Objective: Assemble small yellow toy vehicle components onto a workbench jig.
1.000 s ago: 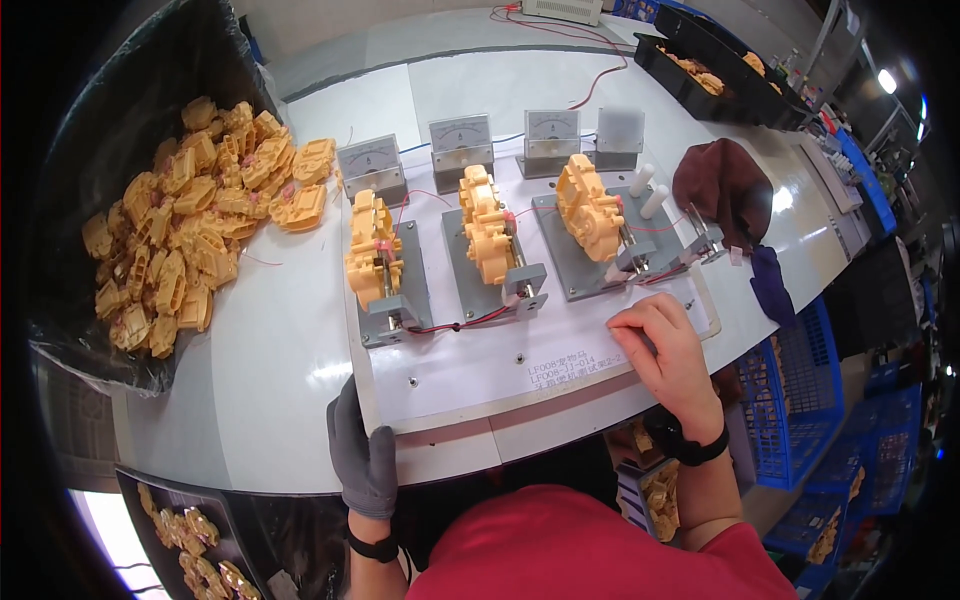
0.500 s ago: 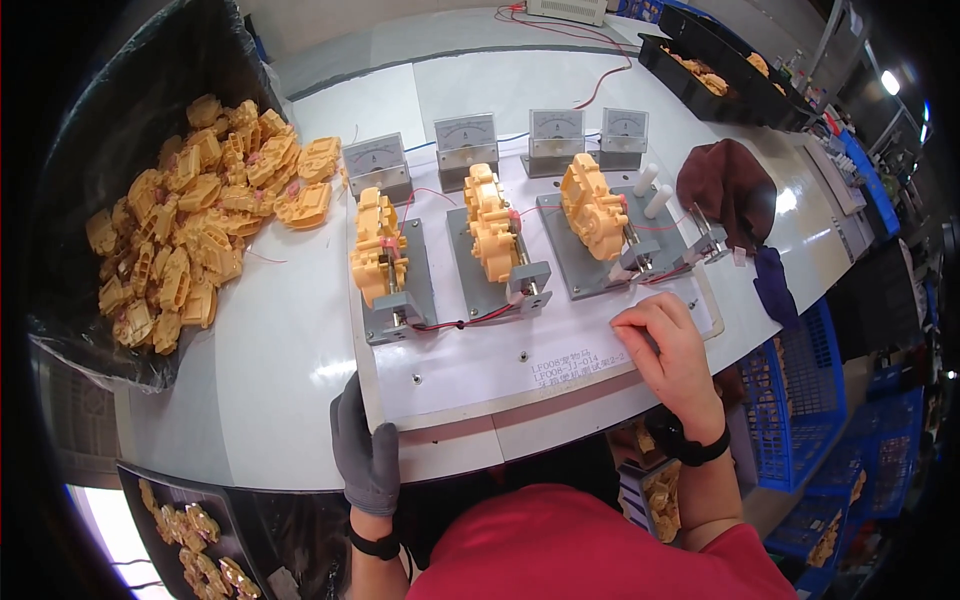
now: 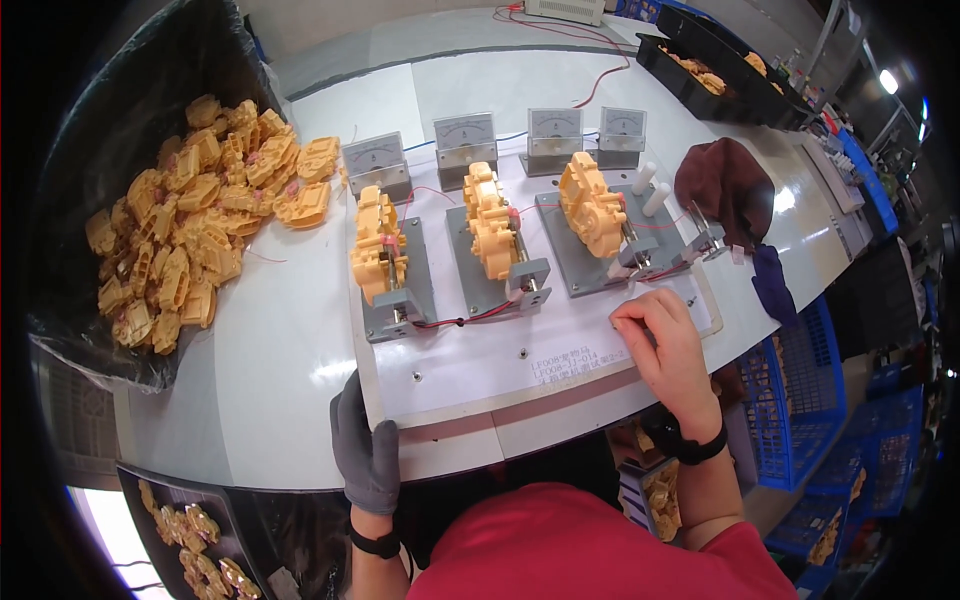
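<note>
Head view: a glossy pale table [image 3: 265,400] spans the middle, with a grey wall [image 3: 380,20] beyond its far edge and a lit lamp [image 3: 887,80] at the far right of the room. Left of centre, a large black bin [image 3: 115,90] lined with plastic film opens toward the tabletop, heaped with yellow casings [image 3: 190,230]; a few lie out on the table. Blue baskets [image 3: 825,400] sit below the right edge, casings in them. 2 long black trays [image 3: 750,108] at the far right corner hold yellow pieces, and a dark tray [image 3: 236,515] at the lower left holds more casings.

A white board [image 3: 470,395] lies along the near edge, bearing 3 grey stands [image 3: 420,270], each with 1 mounted casing [image 3: 490,235]; 4 meters [image 3: 465,140] stand in a row behind. A brown cloth [image 3: 722,190] lies to the right.

The gloved left hand [image 3: 365,450] is at the board's near left corner, thumb apart from the fingers; I cannot tell whether it grips. The bare right hand [image 3: 668,345] is at the board's near right part, thumb and forefinger tips together. 2 white pegs [image 3: 655,198] rise from the right stand.
</note>
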Demonstrator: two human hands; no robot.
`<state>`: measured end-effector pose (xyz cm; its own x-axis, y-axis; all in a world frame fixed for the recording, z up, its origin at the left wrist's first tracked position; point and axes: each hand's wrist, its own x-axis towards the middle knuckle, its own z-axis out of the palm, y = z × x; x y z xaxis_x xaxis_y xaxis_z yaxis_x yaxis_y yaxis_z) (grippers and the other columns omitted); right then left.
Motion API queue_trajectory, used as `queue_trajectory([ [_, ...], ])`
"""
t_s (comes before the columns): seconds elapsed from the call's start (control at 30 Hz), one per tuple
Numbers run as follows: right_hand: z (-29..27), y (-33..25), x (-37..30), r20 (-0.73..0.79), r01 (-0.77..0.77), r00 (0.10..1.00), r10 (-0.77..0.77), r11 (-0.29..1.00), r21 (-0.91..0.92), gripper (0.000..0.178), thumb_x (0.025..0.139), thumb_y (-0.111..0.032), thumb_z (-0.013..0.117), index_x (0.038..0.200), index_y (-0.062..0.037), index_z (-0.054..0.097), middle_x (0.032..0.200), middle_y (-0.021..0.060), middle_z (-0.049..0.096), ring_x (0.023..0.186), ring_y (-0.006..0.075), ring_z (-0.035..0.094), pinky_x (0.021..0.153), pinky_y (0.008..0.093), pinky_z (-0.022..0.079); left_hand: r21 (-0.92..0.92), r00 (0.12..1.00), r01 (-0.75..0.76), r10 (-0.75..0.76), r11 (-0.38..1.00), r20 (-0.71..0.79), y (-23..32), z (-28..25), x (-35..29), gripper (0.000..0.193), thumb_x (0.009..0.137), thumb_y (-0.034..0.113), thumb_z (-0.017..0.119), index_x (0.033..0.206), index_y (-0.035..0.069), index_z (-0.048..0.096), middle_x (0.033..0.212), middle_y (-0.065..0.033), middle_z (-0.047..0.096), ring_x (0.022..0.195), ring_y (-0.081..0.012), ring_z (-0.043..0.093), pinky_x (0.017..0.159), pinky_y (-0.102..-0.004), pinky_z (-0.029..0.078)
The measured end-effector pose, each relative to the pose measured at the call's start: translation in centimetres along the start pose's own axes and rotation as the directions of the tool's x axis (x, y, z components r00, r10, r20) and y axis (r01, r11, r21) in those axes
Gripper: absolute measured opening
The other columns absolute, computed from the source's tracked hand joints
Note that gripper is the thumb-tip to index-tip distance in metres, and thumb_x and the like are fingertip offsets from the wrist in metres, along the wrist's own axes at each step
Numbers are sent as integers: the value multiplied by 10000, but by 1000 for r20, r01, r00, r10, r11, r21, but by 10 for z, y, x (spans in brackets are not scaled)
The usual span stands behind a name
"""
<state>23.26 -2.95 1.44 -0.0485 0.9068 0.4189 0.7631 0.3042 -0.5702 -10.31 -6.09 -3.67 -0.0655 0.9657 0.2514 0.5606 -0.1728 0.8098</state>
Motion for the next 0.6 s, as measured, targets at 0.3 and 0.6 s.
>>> queue_trajectory([
  [0.3, 8, -32, -7, -58, 69, 996, -70, 997, -19, 168, 835, -75, 684, 997, -78, 640, 938, 66, 602, 896, 264, 553, 807, 369, 414, -85, 1000, 2, -2, 996, -1, 1, -1, 0, 619, 883, 329, 572, 1369, -37, 454, 1271, -188, 530, 1196, -308, 503, 1018, -390, 395],
  [0.6, 46, -56, 7, 92, 205, 974, -207, 978, 32, 161, 836, -83, 688, 993, -86, 657, 922, 58, 595, 900, 255, 546, 806, 352, 401, -94, 1000, 16, -18, 995, -12, 2, 0, 0, 632, 889, 387, 596, 1361, -16, 475, 1228, -165, 550, 1125, -286, 545, 954, -367, 438],
])
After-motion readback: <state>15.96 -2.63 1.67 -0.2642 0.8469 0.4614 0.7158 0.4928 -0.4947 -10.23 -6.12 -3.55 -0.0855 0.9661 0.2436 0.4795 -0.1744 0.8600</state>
